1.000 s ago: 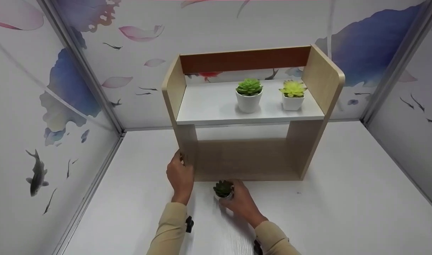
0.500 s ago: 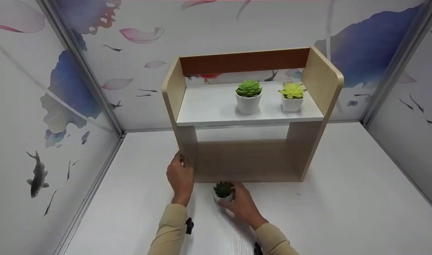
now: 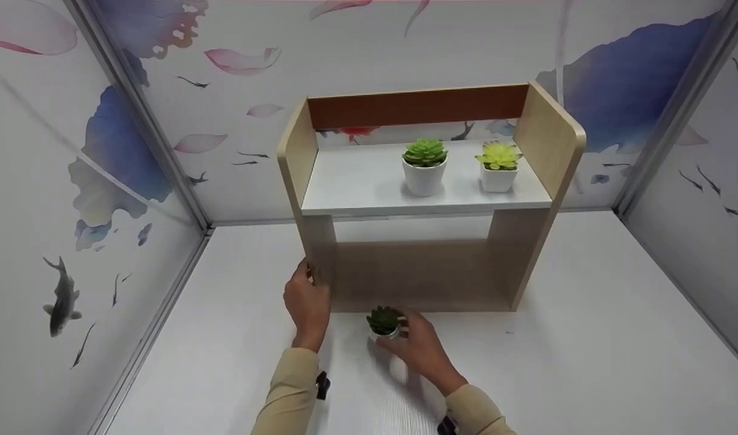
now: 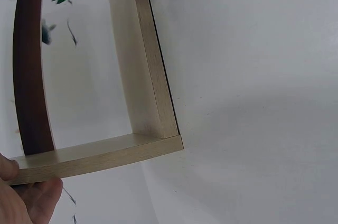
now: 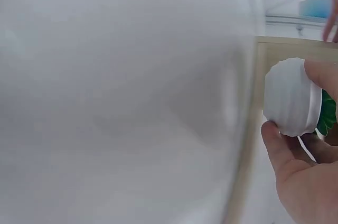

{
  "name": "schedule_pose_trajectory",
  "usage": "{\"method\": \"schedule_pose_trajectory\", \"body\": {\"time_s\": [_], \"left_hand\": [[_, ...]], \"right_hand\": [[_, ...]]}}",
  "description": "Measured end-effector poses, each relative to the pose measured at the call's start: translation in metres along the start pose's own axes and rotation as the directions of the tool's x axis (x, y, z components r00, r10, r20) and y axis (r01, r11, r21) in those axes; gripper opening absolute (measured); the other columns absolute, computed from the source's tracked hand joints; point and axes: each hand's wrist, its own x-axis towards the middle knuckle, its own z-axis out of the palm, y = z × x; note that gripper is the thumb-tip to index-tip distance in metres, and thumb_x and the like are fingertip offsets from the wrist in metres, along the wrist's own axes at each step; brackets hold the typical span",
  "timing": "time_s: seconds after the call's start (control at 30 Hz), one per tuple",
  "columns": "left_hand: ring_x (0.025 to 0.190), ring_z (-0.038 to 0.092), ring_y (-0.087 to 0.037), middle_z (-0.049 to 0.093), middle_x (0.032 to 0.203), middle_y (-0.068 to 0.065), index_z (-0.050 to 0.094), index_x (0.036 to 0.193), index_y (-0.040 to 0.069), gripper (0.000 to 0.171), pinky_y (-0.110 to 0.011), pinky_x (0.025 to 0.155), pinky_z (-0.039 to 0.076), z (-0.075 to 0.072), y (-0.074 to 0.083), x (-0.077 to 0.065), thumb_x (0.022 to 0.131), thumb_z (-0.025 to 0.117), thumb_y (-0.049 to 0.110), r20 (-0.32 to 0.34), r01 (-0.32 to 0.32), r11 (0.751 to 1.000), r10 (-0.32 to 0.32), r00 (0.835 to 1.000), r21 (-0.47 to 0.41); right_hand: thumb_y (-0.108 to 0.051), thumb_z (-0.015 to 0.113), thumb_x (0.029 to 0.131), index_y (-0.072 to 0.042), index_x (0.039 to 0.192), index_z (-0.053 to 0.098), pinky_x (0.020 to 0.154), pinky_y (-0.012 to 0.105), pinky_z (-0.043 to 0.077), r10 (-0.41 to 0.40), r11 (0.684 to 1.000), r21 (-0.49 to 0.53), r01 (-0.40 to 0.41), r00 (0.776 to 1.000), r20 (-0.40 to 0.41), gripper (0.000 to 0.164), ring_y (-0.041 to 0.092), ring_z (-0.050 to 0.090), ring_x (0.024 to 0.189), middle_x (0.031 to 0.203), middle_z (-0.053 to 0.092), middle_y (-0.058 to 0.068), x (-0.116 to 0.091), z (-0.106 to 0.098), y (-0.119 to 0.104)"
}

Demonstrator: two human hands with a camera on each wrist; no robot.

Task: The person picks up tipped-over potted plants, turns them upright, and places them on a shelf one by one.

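In the head view my left hand (image 3: pixel 307 302) grips the left side panel of a wooden desktop shelf (image 3: pixel 417 278). The left wrist view shows the thumb on one face of that panel (image 4: pixel 105 156) and fingers on the other. My right hand (image 3: pixel 426 344) holds a dark green potted succulent (image 3: pixel 383 322) in front of the shelf's lower edge. Its white ribbed pot (image 5: pixel 291 97) sits between thumb and fingers in the right wrist view. On the upper white board stand a green succulent in a round pot (image 3: pixel 425 176) and a yellow-green succulent in a squarish pot (image 3: pixel 498 178).
The shelf stands on a white table (image 3: pixel 598 338). Panels printed with fish and petals (image 3: pixel 369 54) enclose the back and both sides, with metal posts (image 3: pixel 157 139) at the corners. A wooden bottom board (image 3: pixel 411 275) spans the lower compartment.
My right hand has shifted slightly to the right with the dark green succulent, and a bright patch now shows on the table below it. The left hand keeps its hold on the panel.
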Motion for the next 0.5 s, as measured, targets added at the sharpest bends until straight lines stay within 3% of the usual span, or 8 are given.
{"method": "schedule_pose_trajectory", "body": {"time_s": [0.27,0.5], "left_hand": [[0.100,0.075,-0.032,0.075,0.112,-0.021,0.067,0.127,-0.006,0.029,-0.047,0.080,0.060,0.001,0.002,0.000,0.098,0.064,0.001,-0.011,-0.016,1.000,0.016,1.000,0.019],[0.097,0.075,-0.032,0.075,0.109,-0.021,0.069,0.121,-0.006,0.025,-0.047,0.078,0.060,0.001,0.002,0.000,0.098,0.064,0.000,-0.016,-0.023,0.999,0.023,1.000,0.037]], "right_hand": [[-0.026,0.082,0.089,-0.007,0.141,0.055,0.101,0.048,0.052,-0.071,0.997,-0.031,0.070,0.996,-0.052,0.062,0.032,0.061,0.123,0.133,0.060,0.013,0.001,-0.029,-0.058],[-0.019,0.085,0.085,-0.008,0.138,0.058,0.099,0.042,0.055,-0.186,0.981,-0.070,0.178,0.974,-0.132,0.060,0.024,0.063,0.119,0.129,0.063,0.007,0.006,-0.054,-0.118]]}}
